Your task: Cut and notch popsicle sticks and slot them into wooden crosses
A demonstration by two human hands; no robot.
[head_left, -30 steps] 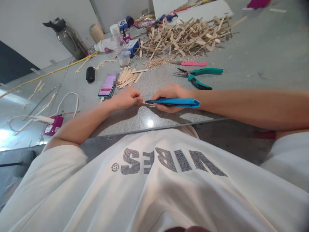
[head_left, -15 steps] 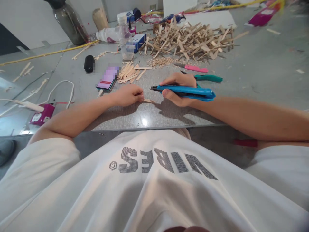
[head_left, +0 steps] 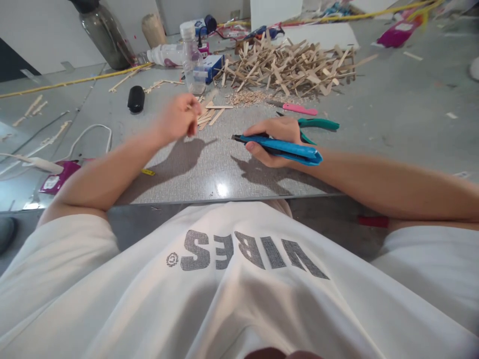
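My right hand is closed around a blue utility knife, its dark tip pointing left, above the grey table. My left hand is raised beside a small pile of flat wooden sticks, partly covering it. Its fingers are curled and blurred; a pale stick end seems to show at the fingertips, but I cannot make it out clearly. Just behind my right hand lie green-handled pliers and a pink-handled knife.
A large heap of wooden sticks lies at the back, with wood chips before it. Clear bottles, a blue box and a black case stand or lie left of it. A white cable runs at the left.
My left hand has lifted from the table near the front and moved back and left to the small pile, covering the phone. My right hand still grips the utility knife, now tilted slightly.
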